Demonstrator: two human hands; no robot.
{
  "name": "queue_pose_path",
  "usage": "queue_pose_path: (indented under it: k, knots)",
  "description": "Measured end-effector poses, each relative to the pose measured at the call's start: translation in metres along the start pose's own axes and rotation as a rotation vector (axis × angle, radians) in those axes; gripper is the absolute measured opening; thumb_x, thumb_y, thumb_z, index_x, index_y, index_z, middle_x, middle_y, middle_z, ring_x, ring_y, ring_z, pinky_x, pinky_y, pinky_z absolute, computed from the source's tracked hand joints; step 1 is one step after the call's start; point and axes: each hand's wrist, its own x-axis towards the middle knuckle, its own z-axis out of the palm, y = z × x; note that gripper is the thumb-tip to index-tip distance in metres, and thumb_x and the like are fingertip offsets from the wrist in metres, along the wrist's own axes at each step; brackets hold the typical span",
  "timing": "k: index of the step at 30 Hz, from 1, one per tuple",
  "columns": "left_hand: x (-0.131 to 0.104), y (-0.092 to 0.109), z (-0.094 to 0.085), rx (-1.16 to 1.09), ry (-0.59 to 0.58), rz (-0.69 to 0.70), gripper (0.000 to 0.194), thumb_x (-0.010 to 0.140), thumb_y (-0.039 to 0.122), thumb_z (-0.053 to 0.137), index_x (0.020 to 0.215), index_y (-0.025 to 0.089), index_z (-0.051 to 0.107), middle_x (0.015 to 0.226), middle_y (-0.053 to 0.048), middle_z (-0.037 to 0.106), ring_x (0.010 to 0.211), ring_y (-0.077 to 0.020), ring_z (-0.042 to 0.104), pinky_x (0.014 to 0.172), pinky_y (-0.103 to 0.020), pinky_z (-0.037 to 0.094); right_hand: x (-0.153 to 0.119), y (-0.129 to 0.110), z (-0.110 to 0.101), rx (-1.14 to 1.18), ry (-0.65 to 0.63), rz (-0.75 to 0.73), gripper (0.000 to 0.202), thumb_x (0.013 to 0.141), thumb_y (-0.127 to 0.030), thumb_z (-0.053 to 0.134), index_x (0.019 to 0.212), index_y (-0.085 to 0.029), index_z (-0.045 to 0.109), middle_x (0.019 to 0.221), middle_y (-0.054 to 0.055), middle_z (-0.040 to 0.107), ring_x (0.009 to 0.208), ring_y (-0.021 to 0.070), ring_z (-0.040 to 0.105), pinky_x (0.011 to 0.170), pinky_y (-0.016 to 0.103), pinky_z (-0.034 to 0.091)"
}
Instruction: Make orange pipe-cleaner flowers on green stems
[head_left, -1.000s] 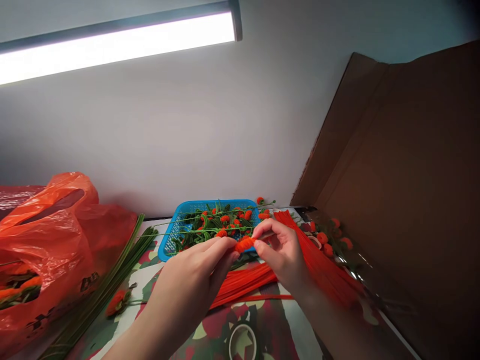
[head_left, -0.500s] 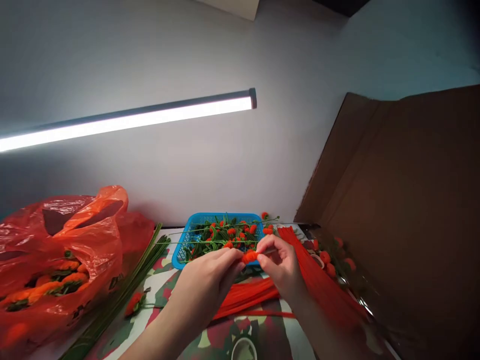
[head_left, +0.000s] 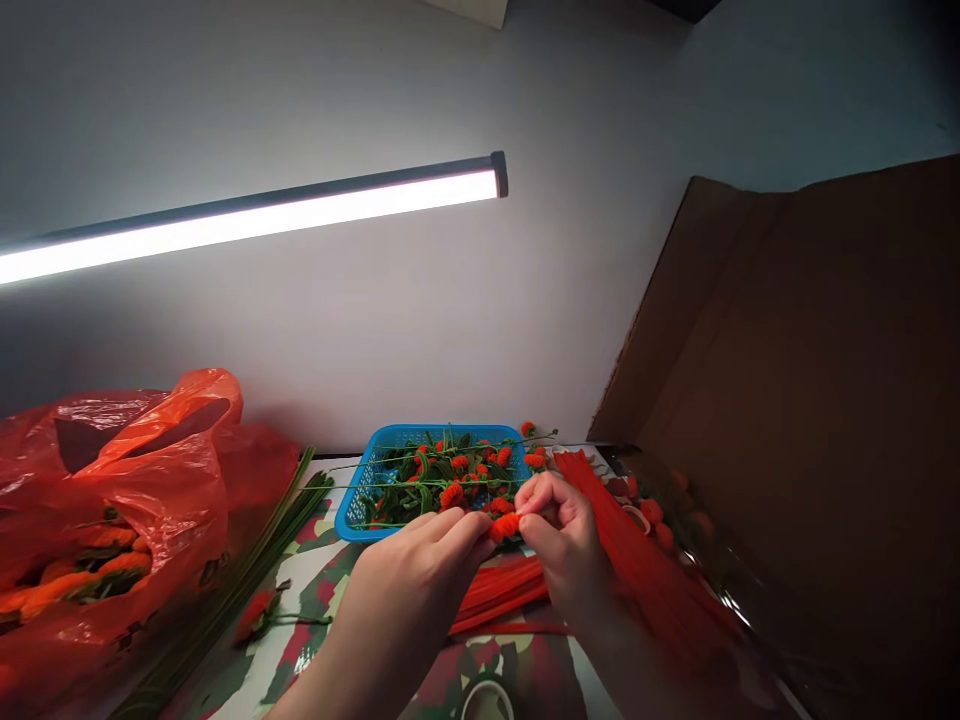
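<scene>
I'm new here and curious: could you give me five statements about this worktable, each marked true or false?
1. The left hand and right hand pinch the same fuzzy orange piece. True.

2. The basket is yellow. False: the basket is blue.

3. A bundle of green stems lies between the orange plastic bag and the basket. True.

4. The long lamp is switched off. False: the lamp is lit.

5. The ring-shaped roll lies inside the basket. False: the roll is outside it, at the picture's bottom edge.
</scene>
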Motion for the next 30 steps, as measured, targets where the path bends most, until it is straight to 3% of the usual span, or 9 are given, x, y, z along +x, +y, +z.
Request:
queue_pose_path:
  k: [5, 13, 21, 24, 27, 28, 30]
  knots:
    - [-0.002, 0.003, 0.005, 0.043, 0.053, 0.048, 0.017, 0.093, 0.016, 0.040, 0.085, 0.020, 0.056, 0.067, 0.001, 0.059, 0.055, -0.0151, 0.054, 0.049, -0.025, 0.032, 0.002, 0.004, -0.002, 0.020, 0.010, 0.034, 0.016, 0.057, -0.011, 0.054, 0.052, -0.018, 0.041, 0.059, -0.004, 0.044, 0.055, 0.0089, 0.037, 0.049, 0.021, 0.027]
    - [-0.001, 0.002, -0.002, 0.055, 0.100, 0.053, 0.019, 0.092, 0.014, 0.039, 0.086, 0.020, 0.056, 0.065, 0.002, 0.057, 0.053, -0.0143, 0.052, 0.048, -0.025, 0.031, 0.003, -0.002, -0.003, 0.076, -0.103, -0.011, 0.011, 0.059, -0.011, 0.054, 0.056, -0.018, 0.045, 0.064, -0.003, 0.045, 0.058, 0.0092, 0.039, 0.053, 0.021, 0.030]
    - [0.001, 0.001, -0.004, 0.021, 0.117, 0.048, 0.023, 0.095, 0.021, 0.038, 0.084, 0.020, 0.059, 0.061, 0.002, 0.056, 0.051, -0.0138, 0.050, 0.047, -0.024, 0.031, 0.002, -0.003, -0.005, 0.031, -0.131, -0.055, 0.015, 0.063, -0.011, 0.057, 0.058, -0.018, 0.045, 0.065, -0.003, 0.045, 0.059, 0.0094, 0.041, 0.053, 0.021, 0.033]
    - [0.003, -0.003, -0.008, -0.156, 0.066, -0.047, 0.023, 0.095, 0.028, 0.040, 0.085, 0.020, 0.059, 0.065, 0.002, 0.060, 0.055, -0.0126, 0.053, 0.049, -0.022, 0.035, 0.002, -0.008, -0.008, -0.027, -0.173, -0.083, 0.009, 0.071, -0.016, 0.062, 0.075, -0.020, 0.055, 0.072, -0.002, 0.050, 0.067, 0.0111, 0.047, 0.060, 0.023, 0.039]
    - [0.007, -0.007, -0.015, -0.447, -0.034, -0.195, 0.025, 0.094, 0.033, 0.040, 0.086, 0.020, 0.060, 0.063, 0.003, 0.057, 0.053, -0.0106, 0.050, 0.050, -0.020, 0.038, 0.004, -0.011, -0.012, -0.047, -0.147, -0.079, 0.029, 0.079, -0.025, 0.063, 0.107, -0.025, 0.057, 0.076, -0.002, 0.054, 0.069, 0.0118, 0.050, 0.064, 0.024, 0.042]
    - [0.008, -0.009, -0.016, -0.536, -0.060, -0.240, 0.027, 0.094, 0.035, 0.040, 0.086, 0.019, 0.061, 0.062, 0.003, 0.056, 0.052, -0.0104, 0.049, 0.050, -0.019, 0.038, 0.005, -0.011, -0.013, -0.062, -0.143, -0.070, 0.027, 0.081, -0.028, 0.063, 0.107, -0.024, 0.058, 0.074, -0.002, 0.055, 0.067, 0.0116, 0.050, 0.062, 0.023, 0.042]
    - [0.010, -0.011, -0.018, -0.679, -0.088, -0.308, 0.029, 0.092, 0.038, 0.042, 0.085, 0.018, 0.062, 0.063, 0.002, 0.056, 0.055, -0.0109, 0.049, 0.050, -0.019, 0.039, 0.007, -0.009, -0.014, -0.101, -0.169, -0.047, 0.015, 0.082, -0.034, 0.062, 0.088, -0.021, 0.065, 0.067, -0.001, 0.054, 0.060, 0.0110, 0.047, 0.056, 0.023, 0.040]
